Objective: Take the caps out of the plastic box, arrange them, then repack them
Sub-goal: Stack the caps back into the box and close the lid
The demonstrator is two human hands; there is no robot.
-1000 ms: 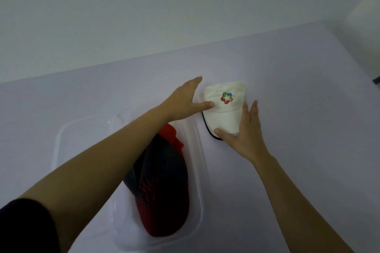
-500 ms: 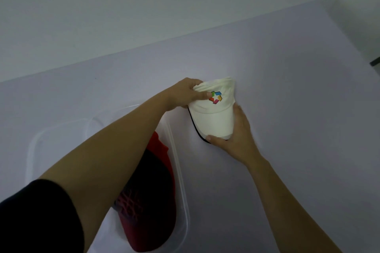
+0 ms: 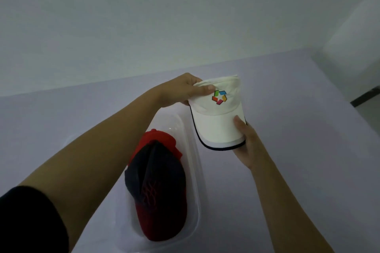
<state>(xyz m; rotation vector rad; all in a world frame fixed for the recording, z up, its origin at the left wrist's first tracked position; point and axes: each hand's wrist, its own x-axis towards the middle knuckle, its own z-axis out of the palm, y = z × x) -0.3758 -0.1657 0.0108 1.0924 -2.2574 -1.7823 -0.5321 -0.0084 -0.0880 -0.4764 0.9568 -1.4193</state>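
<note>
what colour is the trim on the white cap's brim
Dark, black or navy, along the brim of the white cap; head view.

The fingers of my left hand (image 3: pixel 178 90) are hidden behind the crown of the white fabric cap (image 3: pixel 218 123), and those of my right hand (image 3: pixel 249 147) are under its brim. My left forearm covers the left side of the clear plastic box (image 3: pixel 195 170). The navy-and-red mesh cap (image 3: pixel 158 183) hides most of the plain red cap (image 3: pixel 159 138).

A bare indoor room — plain grey wall (image 3: pixel 144 16), pale lilac tabletop (image 3: pixel 308 160).
</note>
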